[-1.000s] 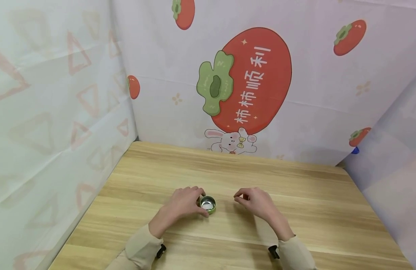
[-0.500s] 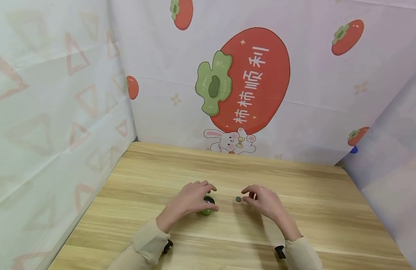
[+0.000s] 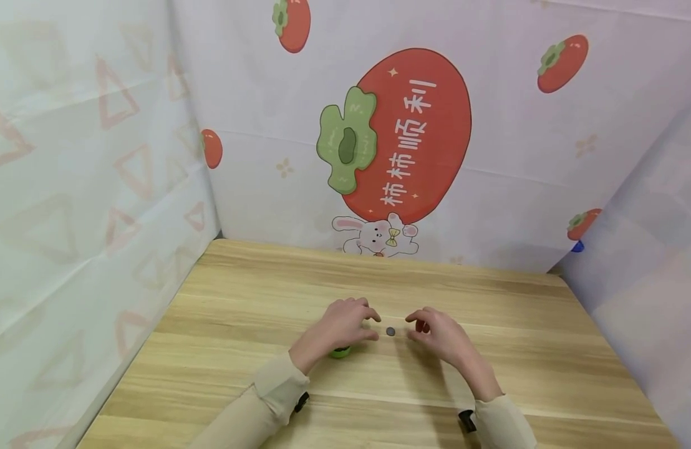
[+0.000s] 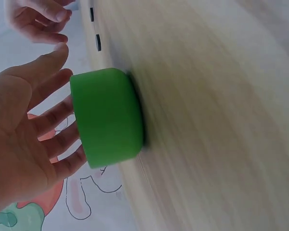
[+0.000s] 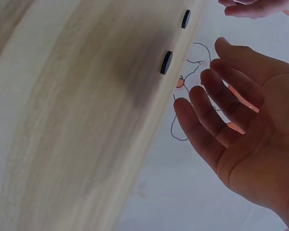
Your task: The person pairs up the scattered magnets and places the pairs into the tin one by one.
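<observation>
A small round green tin (image 3: pixel 340 353) stands on the table, partly hidden beneath my left wrist in the head view; the left wrist view shows the side of this green tin (image 4: pixel 107 118). My left hand (image 3: pixel 345 323) hovers just past it with fingers loosely bent, holding nothing. Facing it from the other side, my right hand (image 3: pixel 439 333) also holds nothing, its fingers relaxed. Between the fingertips lies a small dark disc (image 3: pixel 390 331). Both wrist views reveal a second disc: a nearer black disc (image 5: pixel 166 62) and a farther black disc (image 5: pixel 186 19) on the tabletop.
The wooden table (image 3: pixel 491 374) meets a white backdrop (image 3: pixel 256 187) printed with red persimmons and a rabbit. Another patterned sheet (image 3: pixel 98 218) hangs along the left edge, and a pale one (image 3: pixel 643 262) along the right. A small blue object (image 3: pixel 577 247) shows at the back right corner.
My left hand has let go of the green tin and moved right, over and past it. My right hand has drawn back slightly, and a dark disc now shows on the table beside it.
</observation>
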The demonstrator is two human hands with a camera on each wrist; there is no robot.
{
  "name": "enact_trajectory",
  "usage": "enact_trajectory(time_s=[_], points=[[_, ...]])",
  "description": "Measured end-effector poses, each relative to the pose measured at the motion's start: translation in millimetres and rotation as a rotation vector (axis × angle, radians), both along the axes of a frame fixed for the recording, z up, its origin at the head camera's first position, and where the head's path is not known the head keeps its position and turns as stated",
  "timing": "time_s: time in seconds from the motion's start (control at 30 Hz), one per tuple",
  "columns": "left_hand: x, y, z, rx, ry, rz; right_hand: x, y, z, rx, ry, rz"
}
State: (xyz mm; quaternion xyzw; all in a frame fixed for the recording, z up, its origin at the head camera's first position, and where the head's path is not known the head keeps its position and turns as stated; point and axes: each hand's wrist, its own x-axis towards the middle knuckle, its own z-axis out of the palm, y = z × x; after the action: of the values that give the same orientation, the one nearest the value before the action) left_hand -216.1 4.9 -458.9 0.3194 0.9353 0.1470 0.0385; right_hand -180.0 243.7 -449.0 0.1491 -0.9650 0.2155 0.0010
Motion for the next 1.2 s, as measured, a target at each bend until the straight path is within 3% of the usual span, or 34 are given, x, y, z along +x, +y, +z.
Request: enact_trajectory(time_s=[0.33,0.6,0.9,1.2], points=[[-11.1,20,-3.3,-0.018,-0.053,0.002,-1.0,11,-6.3,0.007,-0.038,-0.024],[-14.1,33,-4.9,-0.053,-0.021,-0.028,-3.2,19,-12.0,0.020,-0.072,-0.033],[-15.8,47,-13.7,-0.069,0.026,0.048,-6.8,18,-14.3,0.036,-0.123,-0.073],[-13.5,56,-10.1,-0.115,0.050,0.071,-10.2,12,-12.6,0.104,-0.092,-0.058]])
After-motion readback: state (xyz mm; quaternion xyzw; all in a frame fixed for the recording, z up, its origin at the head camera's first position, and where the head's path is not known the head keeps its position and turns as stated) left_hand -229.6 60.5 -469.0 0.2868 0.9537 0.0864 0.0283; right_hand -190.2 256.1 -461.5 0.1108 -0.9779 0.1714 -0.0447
